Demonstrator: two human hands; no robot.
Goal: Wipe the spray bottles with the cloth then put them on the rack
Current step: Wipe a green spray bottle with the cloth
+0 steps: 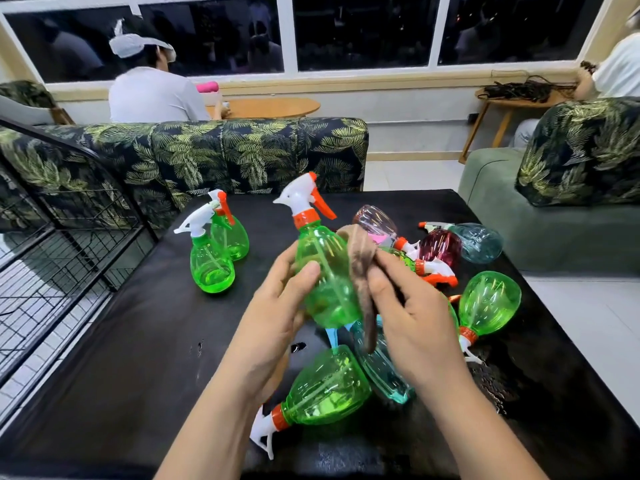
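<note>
On the near part of the black tabletop [104, 358], a translucent green plastic spray bottle [325, 389] with a white trigger head and orange collar is laid on its side, head toward the near edge. A translucent teal plastic bottle [381, 372] is laid touching it on the right. Just above these, a second green spray bottle [325, 271] is held upright by the left hand [277, 306], whose fingers [306, 271] are curled round the bottle's left side. A brown cloth [362, 268] is pinched by the fingers [377, 289] of the right hand [412, 323] and pressed against the bottle's right side, with its loose end hung down over the teal bottle. To the right, a round green bottle [488, 303] is laid on its side, neck toward the near edge. Farther back, a dark red bottle [440, 247], a pale blue bottle [479, 242] and a pink bottle [375, 220] are heaped together on their sides. On the left, two small green spray bottles [211, 268] are stood upright, touching each other, well apart from the heap. A black wire rack [52, 237] is seen beside the tabletop's left edge. Beyond it all, a leaf-patterned sofa [242, 150] is placed, and behind that a seated person in a white shirt [152, 95] is turned away.
</note>
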